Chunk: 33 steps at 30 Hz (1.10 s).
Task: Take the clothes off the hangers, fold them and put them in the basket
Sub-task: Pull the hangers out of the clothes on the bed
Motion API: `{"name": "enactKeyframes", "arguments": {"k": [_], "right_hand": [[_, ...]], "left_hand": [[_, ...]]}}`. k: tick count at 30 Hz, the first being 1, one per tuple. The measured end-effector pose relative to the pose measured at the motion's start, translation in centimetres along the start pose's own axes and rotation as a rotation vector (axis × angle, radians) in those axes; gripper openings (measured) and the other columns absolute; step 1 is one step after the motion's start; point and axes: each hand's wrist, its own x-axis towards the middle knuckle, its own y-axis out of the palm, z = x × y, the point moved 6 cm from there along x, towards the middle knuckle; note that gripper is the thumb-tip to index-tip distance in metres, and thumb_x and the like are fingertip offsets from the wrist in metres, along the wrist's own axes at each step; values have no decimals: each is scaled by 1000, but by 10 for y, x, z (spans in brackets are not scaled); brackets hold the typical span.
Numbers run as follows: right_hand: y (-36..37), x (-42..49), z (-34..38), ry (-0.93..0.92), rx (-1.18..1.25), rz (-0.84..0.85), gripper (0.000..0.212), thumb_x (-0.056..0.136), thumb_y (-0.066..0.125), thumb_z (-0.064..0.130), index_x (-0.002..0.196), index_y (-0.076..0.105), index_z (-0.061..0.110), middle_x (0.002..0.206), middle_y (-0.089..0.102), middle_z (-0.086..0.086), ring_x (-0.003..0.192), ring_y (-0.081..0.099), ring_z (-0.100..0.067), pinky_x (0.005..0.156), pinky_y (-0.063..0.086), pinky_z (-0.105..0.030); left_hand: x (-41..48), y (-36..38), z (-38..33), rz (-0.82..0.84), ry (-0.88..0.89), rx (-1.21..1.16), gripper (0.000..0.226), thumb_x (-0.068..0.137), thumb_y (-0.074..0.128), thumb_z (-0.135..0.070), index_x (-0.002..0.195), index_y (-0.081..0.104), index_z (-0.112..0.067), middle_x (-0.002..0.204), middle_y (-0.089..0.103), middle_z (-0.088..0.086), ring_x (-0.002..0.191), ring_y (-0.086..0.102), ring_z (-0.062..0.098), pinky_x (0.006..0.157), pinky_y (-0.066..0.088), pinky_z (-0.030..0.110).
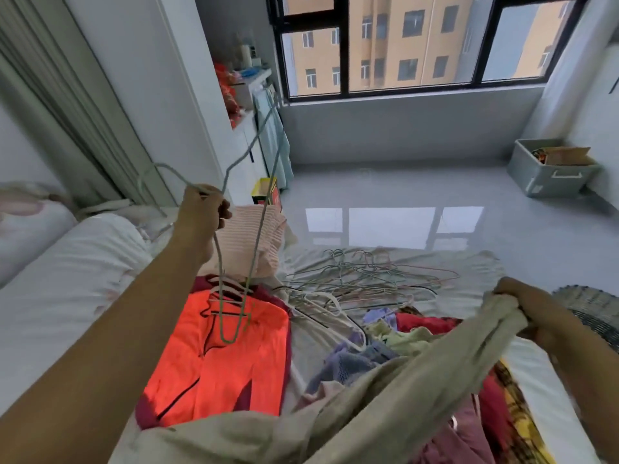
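Beige garment sprawls across the bottom of frame on the bed. I see the right hand, mid right, gripping its bunched end. Left hand, left of centre, clasps a green wire hanger above an orange garment. Woven basket at right edge.

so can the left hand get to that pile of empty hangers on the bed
Probably yes: the left hand, gripping a green hanger, is raised over the bed with nothing between it and the hanger pile.
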Motion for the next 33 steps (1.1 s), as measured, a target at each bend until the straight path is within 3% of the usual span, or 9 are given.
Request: {"name": "enactKeyframes", "arguments": {"k": [4, 7, 11, 14, 19, 24, 27, 30, 33], "right_hand": [[17, 29, 5, -35, -109, 15, 28, 93, 52, 29, 75, 52, 7, 68, 47, -11, 59, 40, -24, 58, 33, -29], [72, 51, -39, -59, -353, 126, 47, 98, 40, 41, 105, 63, 0, 101, 61, -20, 93, 57, -31, 81, 42, -35], [133, 54, -114, 8, -499, 315, 22, 99, 38, 38, 94, 52, 21, 82, 55, -5, 73, 53, -20, 70, 47, -30], [156, 55, -156, 121, -381, 342, 28, 99, 42, 21, 80, 53, 5, 69, 50, -6, 59, 47, -16, 51, 40, -23], [180, 72, -174, 116, -165, 285, 29, 99, 41, 17, 76, 56, 8, 74, 56, -9, 66, 52, -19, 61, 41, -30], [217, 96, -180, 117, 13, 267, 26, 99, 41, 17, 83, 60, 8, 82, 64, -11, 75, 59, -22, 65, 46, -30], [229, 110, -202, 160, 82, 220, 28, 99, 42, 15, 82, 62, 6, 80, 65, -12, 72, 60, -23, 61, 44, -30], [233, 120, -240, 219, 150, 142, 29, 98, 41, 11, 78, 61, 3, 67, 65, -10, 56, 58, -18, 47, 46, -20], [234, 127, -270, 256, 182, 57, 27, 97, 41, 7, 80, 58, -4, 49, 62, -5, 37, 54, -5, 35, 39, -13]], "left_hand": [[-19, 17, 68, 82, -95, 189, 20, 95, 42, -2, 78, 39, -13, 65, 48, 6, 39, 47, 4, 36, 32, 16], [-31, 21, 111, 129, -200, 296, 27, 91, 45, 5, 74, 39, -15, 65, 50, 9, 45, 52, 11, 37, 37, 16], [-40, 27, 149, 228, -266, 403, 31, 90, 41, 12, 73, 41, -15, 66, 51, 8, 41, 54, 5, 37, 37, 13], [-38, 35, 171, 283, -235, 494, 33, 90, 40, 13, 72, 42, -15, 68, 50, 9, 50, 53, 14, 35, 35, 8], [-17, 62, 213, 368, -238, 625, 21, 90, 41, 9, 80, 48, -8, 71, 53, 9, 52, 51, 14, 39, 37, 8], [22, 120, 242, 439, -153, 595, 22, 89, 44, 10, 87, 53, -11, 65, 54, 7, 40, 51, -9, 48, 39, 8], [58, 171, 258, 521, -142, 522, 17, 90, 49, 5, 89, 60, -7, 78, 63, 14, 66, 64, -1, 70, 49, 29], [96, 208, 287, 564, -124, 707, 46, 94, 53, -17, 135, 40, -1, 137, 48, 19, 125, 46, 26, 99, 34, 30], [109, 206, 335, 556, -222, 774, 50, 93, 54, -21, 135, 39, 2, 138, 46, 20, 126, 45, 29, 94, 33, 27]]}}
